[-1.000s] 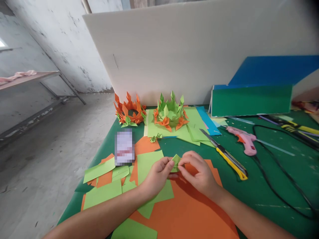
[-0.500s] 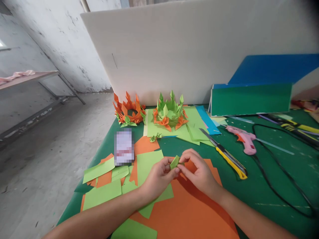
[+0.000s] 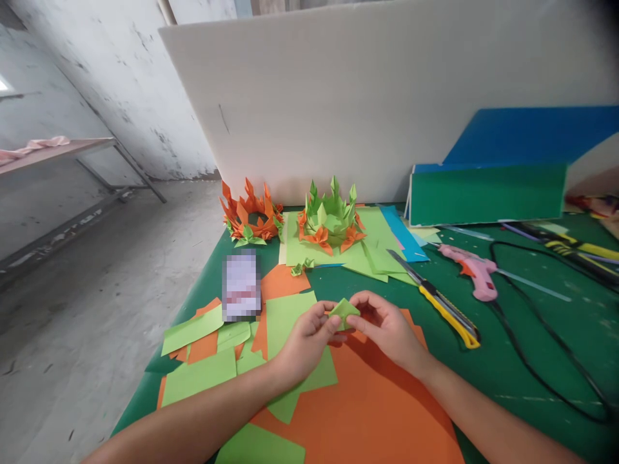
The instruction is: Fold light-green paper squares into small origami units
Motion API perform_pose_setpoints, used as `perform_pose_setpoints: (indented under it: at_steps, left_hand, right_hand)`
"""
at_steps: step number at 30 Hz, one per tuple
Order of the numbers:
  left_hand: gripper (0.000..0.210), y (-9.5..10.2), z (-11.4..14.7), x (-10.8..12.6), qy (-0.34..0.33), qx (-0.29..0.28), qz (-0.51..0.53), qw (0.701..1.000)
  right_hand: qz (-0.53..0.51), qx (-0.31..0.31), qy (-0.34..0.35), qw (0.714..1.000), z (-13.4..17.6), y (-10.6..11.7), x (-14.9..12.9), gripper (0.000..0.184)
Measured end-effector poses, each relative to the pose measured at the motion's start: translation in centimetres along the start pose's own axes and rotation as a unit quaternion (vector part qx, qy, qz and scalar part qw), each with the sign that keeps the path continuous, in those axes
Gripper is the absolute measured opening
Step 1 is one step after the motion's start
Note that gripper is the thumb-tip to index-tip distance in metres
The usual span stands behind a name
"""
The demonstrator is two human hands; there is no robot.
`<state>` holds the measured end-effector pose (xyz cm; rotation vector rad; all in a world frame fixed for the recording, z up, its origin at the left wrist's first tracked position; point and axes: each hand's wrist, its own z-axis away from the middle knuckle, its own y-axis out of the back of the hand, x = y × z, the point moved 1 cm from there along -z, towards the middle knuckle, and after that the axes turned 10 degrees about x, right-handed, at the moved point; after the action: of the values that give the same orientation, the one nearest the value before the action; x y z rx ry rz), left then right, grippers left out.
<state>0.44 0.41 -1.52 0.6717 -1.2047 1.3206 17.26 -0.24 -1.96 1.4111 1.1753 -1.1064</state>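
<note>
A small folded piece of green paper (image 3: 344,310) is pinched between both hands, its pointed tip facing away from me. My left hand (image 3: 312,332) grips its left corner with thumb and fingers. On the other side, my right hand (image 3: 384,327) has its thumb on the front of the fold and its fingers behind. Both hands are just above a large orange sheet (image 3: 367,399). Beyond them stand an orange paper crown (image 3: 249,216) and a green paper crown with orange flowers (image 3: 331,222). Small green folded flowers (image 3: 302,267) lie nearer.
A yellow utility knife (image 3: 447,314) with its blade out and a pink glue gun (image 3: 474,270) with a black cord lie to the right. Green and orange paper pieces (image 3: 200,377) overlap at left, beside a blurred-out rectangular object (image 3: 240,283). A white board (image 3: 314,103) stands behind.
The folded green paper has been turned, so a broader, flat pointed face now shows. My fingers have shifted along its two sides.
</note>
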Motion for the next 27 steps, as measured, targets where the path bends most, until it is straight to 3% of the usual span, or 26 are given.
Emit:
perform_pose_setpoints:
  at_steps: [9,27]
  left_hand:
    - [0.042,-0.33,0.18,0.50,0.010,0.003,-0.008,1.000]
    - [0.034,0.02,0.11,-0.08,-0.045,-0.035,-0.061,0.997]
  right_hand:
    - [0.044,0.003,0.036,0.998,0.15,0.11,-0.18,0.011]
    - [0.077,-0.001,0.082,0.994,0.33,-0.07,-0.65,0.012]
